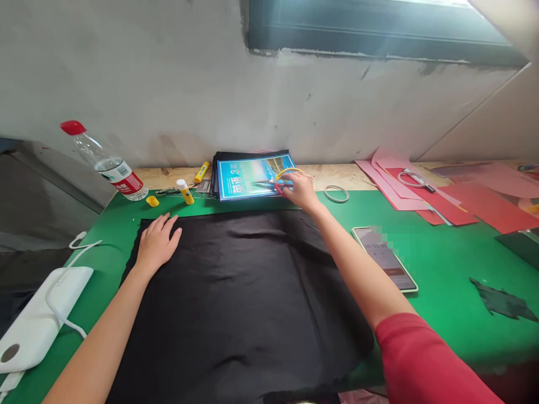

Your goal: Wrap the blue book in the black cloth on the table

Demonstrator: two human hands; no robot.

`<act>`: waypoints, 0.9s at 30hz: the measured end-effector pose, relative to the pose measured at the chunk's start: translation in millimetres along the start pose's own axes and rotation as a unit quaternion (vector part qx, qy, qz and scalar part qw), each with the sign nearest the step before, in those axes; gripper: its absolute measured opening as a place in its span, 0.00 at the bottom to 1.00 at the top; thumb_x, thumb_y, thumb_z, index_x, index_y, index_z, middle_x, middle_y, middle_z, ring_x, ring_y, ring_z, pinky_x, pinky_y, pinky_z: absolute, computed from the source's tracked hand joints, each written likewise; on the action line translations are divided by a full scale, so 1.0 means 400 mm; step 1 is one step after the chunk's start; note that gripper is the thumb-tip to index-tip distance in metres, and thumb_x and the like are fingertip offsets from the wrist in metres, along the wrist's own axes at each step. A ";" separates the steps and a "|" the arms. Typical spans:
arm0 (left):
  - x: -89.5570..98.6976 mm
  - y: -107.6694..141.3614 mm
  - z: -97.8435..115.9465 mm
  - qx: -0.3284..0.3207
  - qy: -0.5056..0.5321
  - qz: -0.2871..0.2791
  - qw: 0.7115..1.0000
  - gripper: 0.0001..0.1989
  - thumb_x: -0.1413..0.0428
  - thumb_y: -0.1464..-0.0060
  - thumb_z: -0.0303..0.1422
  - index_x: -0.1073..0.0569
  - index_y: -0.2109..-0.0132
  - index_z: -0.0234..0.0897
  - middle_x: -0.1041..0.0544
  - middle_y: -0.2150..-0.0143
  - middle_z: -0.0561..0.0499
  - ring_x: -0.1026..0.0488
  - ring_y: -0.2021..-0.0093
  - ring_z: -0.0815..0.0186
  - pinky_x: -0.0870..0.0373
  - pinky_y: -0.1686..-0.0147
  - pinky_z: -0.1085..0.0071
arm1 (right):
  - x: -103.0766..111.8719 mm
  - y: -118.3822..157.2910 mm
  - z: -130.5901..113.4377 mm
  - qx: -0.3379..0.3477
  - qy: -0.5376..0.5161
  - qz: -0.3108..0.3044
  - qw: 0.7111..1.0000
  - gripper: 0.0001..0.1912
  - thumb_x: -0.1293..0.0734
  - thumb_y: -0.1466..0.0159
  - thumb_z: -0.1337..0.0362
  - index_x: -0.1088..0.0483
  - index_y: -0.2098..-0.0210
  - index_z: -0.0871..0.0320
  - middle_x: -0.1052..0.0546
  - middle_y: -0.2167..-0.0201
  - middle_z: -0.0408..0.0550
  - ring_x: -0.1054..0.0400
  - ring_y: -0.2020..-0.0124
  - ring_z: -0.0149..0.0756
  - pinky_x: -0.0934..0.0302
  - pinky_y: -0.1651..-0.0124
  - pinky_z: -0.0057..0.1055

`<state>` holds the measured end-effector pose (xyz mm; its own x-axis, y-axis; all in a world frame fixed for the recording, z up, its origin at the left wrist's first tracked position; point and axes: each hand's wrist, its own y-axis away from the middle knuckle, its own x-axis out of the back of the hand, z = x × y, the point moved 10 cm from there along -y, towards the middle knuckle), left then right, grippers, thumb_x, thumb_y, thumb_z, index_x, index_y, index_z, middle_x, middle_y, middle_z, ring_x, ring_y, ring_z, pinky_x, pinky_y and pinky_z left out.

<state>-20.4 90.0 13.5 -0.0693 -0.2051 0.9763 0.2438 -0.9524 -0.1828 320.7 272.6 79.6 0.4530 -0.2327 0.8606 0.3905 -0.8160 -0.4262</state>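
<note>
Here the left hand (156, 242) lies flat on the near-left corner of a black cloth (236, 303), with the fingers spread and nothing grasped, so this grip is released. The cloth is spread over the green worktop (446, 264) in front of the person. The right hand (300, 189) reaches across the cloth to the far edge of the worktop, where its fingers close on the handles of scissors (281, 180) with yellow and red loops; the blades point to the left. The scissors lie on a blue printed booklet (244, 178), which rests on a dark stack beside the wall. To the left of the booklet stand a glue stick (185, 192) and its yellow cap (152, 201), and a water bottle (105, 161) lies tilted. A phone (385, 259) is on the worktop, right of the right arm.
</note>
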 end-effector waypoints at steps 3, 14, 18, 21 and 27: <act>0.002 0.000 0.001 0.000 -0.002 0.000 1.000 0.27 0.61 0.39 0.40 0.33 0.39 0.33 0.36 0.34 0.39 0.40 0.34 0.51 0.40 0.39 0.52 | -0.041 -0.020 0.014 -0.010 -0.013 -0.017 1.000 0.19 0.40 0.44 0.72 0.24 0.55 0.58 0.22 0.52 0.51 0.31 0.49 0.45 0.40 0.47 0.40; -0.005 -0.002 -0.001 -0.006 -0.015 0.002 1.000 0.28 0.61 0.38 0.41 0.33 0.38 0.33 0.36 0.34 0.40 0.40 0.34 0.52 0.39 0.39 0.53 | 0.043 0.159 0.078 -0.161 0.024 0.092 0.982 0.18 0.43 0.37 0.66 0.34 0.49 0.65 0.30 0.50 0.65 0.37 0.48 0.50 0.42 0.47 0.45; -0.012 -0.004 -0.002 -0.007 -0.022 -0.005 1.000 0.29 0.62 0.38 0.40 0.34 0.37 0.31 0.37 0.34 0.39 0.41 0.33 0.52 0.40 0.38 0.54 | 0.014 0.259 0.102 -0.192 0.059 0.062 0.978 0.16 0.38 0.39 0.64 0.33 0.54 0.65 0.30 0.54 0.65 0.37 0.53 0.53 0.41 0.52 0.47; -0.019 -0.007 -0.001 -0.011 -0.028 -0.016 0.999 0.30 0.64 0.38 0.40 0.35 0.36 0.29 0.38 0.33 0.38 0.43 0.32 0.52 0.41 0.38 0.54 | -0.012 0.293 0.110 -0.194 0.079 0.034 0.977 0.14 0.37 0.39 0.62 0.32 0.57 0.65 0.30 0.55 0.65 0.38 0.54 0.54 0.42 0.52 0.48; -0.033 -0.009 -0.003 -0.026 -0.035 -0.035 0.998 0.32 0.62 0.39 0.41 0.38 0.35 0.26 0.41 0.32 0.35 0.45 0.31 0.51 0.46 0.35 0.57 | -0.029 0.293 0.119 -0.185 0.088 0.017 0.979 0.11 0.39 0.36 0.62 0.31 0.59 0.62 0.30 0.57 0.63 0.39 0.55 0.54 0.42 0.54 0.46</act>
<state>-21.5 95.9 1.1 -0.0159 -0.1229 0.9923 0.1894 -0.9748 -0.1177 399.5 204.6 6.5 0.3029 -0.3246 0.8960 0.0464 -0.9341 -0.3541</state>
